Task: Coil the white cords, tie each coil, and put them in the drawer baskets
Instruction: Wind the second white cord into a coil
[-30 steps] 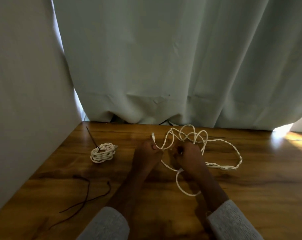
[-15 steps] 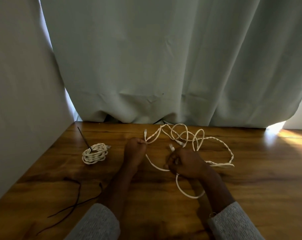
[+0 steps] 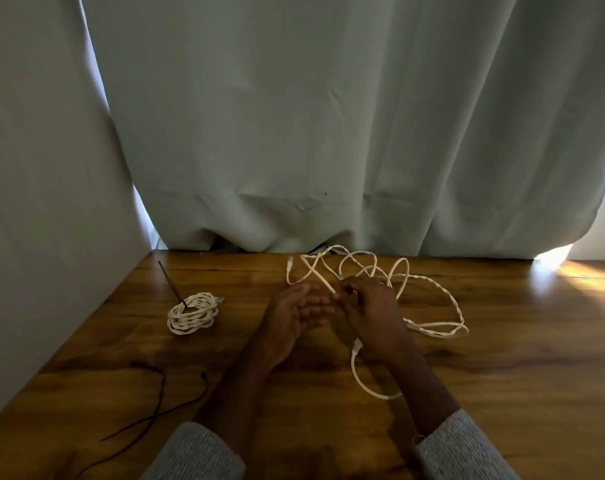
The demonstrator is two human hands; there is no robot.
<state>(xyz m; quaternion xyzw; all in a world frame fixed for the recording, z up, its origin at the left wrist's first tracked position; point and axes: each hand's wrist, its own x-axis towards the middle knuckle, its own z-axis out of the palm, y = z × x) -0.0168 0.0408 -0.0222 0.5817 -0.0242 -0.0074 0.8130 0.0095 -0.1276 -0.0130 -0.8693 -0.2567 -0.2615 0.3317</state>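
A loose white cord (image 3: 436,299) sprawls in loops across the wooden table (image 3: 501,375), from the curtain's foot to near my right wrist. My right hand (image 3: 370,313) pinches a strand of this cord near its fingertips, and another stretch runs under the palm. My left hand (image 3: 294,313) lies palm up just left of it, fingers relaxed, holding nothing. A finished white coil (image 3: 192,312) tied with a black tie sits on the table at the left, the tie's tail sticking up behind it.
Thin black ties (image 3: 162,407) lie on the table at the front left. A grey wall (image 3: 44,202) bounds the table's left side, and a pale curtain (image 3: 328,133) hangs along its far edge. Sunlight falls on the table's far right.
My left hand let go of the cord end and turned palm up with fingers loosened. My right hand lifted a strand toward the left hand. The camera view tilted a little.
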